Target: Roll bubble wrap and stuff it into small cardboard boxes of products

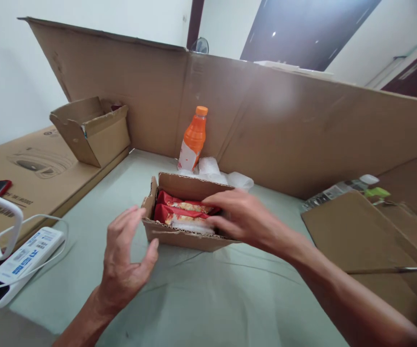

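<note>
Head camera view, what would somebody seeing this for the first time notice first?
Probably the bright orange bottle, standing just behind the small open cardboard box near the middle. Next, the red packets inside that box, with the right hand reaching in over its right end and the left hand open by its left end.

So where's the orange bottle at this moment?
In the head view, the orange bottle stands just left of centre, behind the open box that holds red packets, with the tall cardboard wall at its back.
</note>
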A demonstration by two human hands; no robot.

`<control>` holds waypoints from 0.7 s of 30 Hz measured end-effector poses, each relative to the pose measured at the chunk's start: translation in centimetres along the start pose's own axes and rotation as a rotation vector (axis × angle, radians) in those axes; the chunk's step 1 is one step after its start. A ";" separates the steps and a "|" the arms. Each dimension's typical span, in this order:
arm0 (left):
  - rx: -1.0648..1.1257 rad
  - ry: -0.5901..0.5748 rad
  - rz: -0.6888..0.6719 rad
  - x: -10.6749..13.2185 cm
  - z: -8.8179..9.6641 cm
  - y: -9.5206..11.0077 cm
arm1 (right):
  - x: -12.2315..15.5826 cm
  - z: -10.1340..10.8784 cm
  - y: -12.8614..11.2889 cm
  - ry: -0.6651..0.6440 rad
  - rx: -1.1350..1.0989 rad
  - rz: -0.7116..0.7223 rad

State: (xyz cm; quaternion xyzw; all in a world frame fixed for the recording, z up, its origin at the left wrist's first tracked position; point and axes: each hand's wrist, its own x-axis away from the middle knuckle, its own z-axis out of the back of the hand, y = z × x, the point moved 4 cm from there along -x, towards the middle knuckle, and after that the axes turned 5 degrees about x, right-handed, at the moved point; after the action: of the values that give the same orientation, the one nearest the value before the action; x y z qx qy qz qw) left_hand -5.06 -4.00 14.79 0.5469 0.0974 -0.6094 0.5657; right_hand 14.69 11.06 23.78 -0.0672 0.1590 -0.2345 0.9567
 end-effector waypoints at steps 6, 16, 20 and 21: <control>0.237 -0.186 0.575 4.3 -1.2 -6.3 | 12.1 -1.8 4.3 0.300 -0.138 -0.553; 0.270 -0.298 0.618 9.0 -5.5 -1.0 | 14.8 -11.3 5.7 0.176 -0.450 -0.727; 0.238 -0.352 0.522 11.3 -5.1 -0.5 | 18.4 -11.3 7.2 0.243 -0.488 -0.790; 0.270 -0.368 0.498 11.1 -5.5 -0.8 | 18.8 -11.8 7.3 0.243 -0.508 -0.799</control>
State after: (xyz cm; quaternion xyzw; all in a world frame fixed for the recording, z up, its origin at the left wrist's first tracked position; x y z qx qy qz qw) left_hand 0.07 -6.14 3.65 0.5048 -0.2245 -0.5483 0.6279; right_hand 29.64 7.99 6.05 -0.3265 0.2832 -0.5433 0.7197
